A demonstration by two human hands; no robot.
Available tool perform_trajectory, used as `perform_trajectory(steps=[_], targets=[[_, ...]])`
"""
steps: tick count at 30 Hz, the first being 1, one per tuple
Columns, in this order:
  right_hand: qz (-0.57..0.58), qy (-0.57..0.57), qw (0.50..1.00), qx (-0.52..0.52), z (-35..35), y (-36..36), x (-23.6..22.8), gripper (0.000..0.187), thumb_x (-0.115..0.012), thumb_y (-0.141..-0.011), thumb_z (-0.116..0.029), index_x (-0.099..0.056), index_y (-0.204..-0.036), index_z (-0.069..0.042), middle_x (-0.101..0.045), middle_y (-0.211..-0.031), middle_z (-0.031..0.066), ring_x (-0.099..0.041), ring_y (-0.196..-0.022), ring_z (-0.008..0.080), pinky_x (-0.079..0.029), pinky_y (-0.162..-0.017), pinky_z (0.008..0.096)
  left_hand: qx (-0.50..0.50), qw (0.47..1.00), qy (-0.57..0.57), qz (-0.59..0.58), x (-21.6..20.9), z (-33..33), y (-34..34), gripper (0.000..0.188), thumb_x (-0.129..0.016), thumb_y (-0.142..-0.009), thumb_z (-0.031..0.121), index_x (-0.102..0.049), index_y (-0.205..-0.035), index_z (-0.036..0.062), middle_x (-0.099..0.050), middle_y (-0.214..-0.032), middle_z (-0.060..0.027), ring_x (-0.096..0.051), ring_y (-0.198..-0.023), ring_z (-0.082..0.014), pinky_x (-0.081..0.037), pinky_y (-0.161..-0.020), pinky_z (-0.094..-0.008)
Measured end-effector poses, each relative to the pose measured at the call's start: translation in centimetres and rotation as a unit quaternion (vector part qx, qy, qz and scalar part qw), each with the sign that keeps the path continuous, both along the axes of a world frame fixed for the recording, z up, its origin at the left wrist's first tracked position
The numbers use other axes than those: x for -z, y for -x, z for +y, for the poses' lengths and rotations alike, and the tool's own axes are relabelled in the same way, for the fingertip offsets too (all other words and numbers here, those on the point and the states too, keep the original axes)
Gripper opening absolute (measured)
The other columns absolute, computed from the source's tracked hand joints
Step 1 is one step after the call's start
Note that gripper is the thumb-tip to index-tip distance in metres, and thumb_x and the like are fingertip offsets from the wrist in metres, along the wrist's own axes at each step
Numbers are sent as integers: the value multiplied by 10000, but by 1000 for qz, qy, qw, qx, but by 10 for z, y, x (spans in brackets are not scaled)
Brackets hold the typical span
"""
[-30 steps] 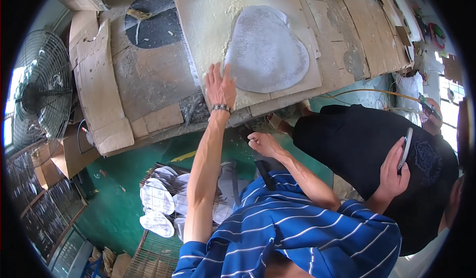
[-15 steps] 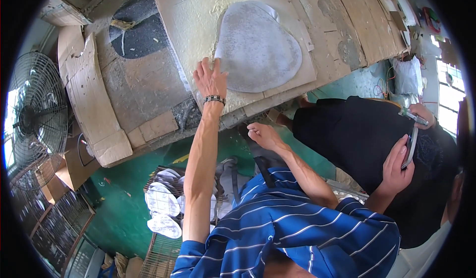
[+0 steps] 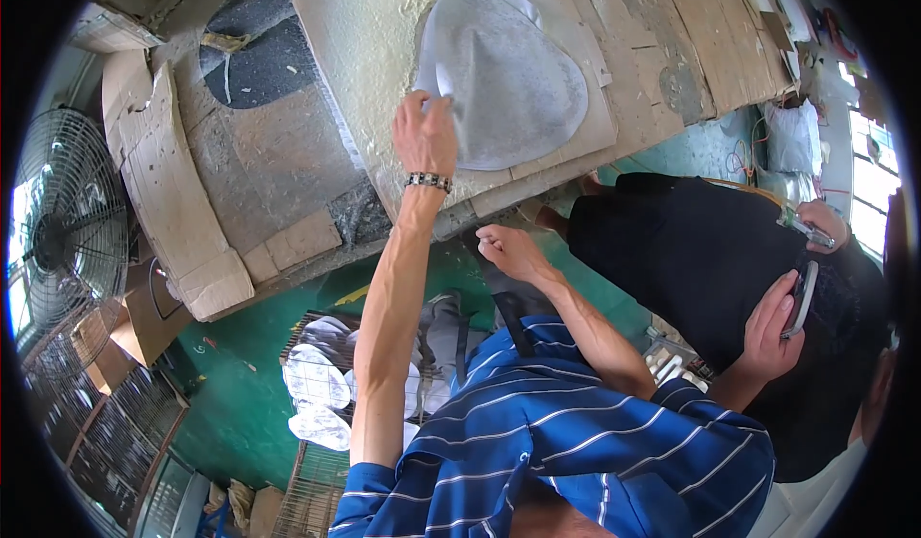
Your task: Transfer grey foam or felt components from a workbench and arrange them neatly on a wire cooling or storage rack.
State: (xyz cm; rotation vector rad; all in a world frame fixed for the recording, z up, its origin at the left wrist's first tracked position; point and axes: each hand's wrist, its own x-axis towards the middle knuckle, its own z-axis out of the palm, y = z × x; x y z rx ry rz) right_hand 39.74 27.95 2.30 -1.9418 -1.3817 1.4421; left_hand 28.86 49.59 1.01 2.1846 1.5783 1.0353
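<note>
Close by me, a worn desk [image 3: 264, 150] is carrying brown cardboard strips [image 3: 180, 198] and a cardboard panel [image 3: 360, 49] smeared pale yellow, where a rounded greyish-white sheet [image 3: 518, 87] is lying, its left edge curling.

From where I stand, the person's left hand [image 3: 425, 145], which lay spread at the margin of the grey sheet [image 3: 518, 92] a moment ago, has curled its fingers and now pinches that left edge. The edge has come up into a bright fold, and creases run through the once smooth surface beside it. Over on the right, the co-worker's hand [image 3: 827, 220] has brought the hose-fed tool [image 3: 799, 227] nearer the slim device [image 3: 808, 300] than it was at first.
</note>
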Motion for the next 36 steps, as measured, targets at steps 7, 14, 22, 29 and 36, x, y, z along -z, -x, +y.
perform_trajectory(steps=[7,14,22,29,36], targets=[[4,-53,998,40,33,3,-8,324,-629,-856,-178,-639,-1139,-19,-677,-1018,188,-674,-852,315,-532,-752,389,-41,559,524,-641,-30,24,-16,437,-697,-791,-14,-531,-1195,-40,-633,-1089,-156,-640,-957,-283,-536,-849,-434],[440,-7,814,379,69,-15,-46,447,-502,-967,-254,-478,-1361,-44,-528,-1371,85,-594,-1126,284,-514,-906,438,142,452,404,-782,-145,-11,19,472,-577,-809,-7,-495,-1266,-92,-620,-1191,-172,-612,-1088,-289,-481,-978,-394],[675,58,652,340,60,7,-134,540,-360,-999,-402,-479,-1368,-26,-505,-1414,141,-445,-1316,325,-311,-1125,464,19,492,271,-827,-196,-162,172,609,-553,-768,123,-450,-1327,-97,-614,-1214,-209,-619,-1100,-320,-480,-989,-421],[555,239,780,162,60,137,-124,419,-614,-876,-112,-536,-1267,15,-618,-1256,133,-561,-1186,274,-389,-1070,454,-155,403,28,-902,-133,-345,275,310,-575,-766,112,-671,-1017,-43,-700,-942,-151,-674,-916,-265,-537,-843,-386],[381,379,834,-123,-12,303,-126,368,-542,-937,-75,-508,-1286,36,-604,-1270,152,-580,-1167,288,-411,-1071,447,-176,198,-294,-918,-99,-522,277,402,-670,-822,239,-618,-1127,-18,-692,-1045,-139,-665,-959,-279,-511,-922,-422]])
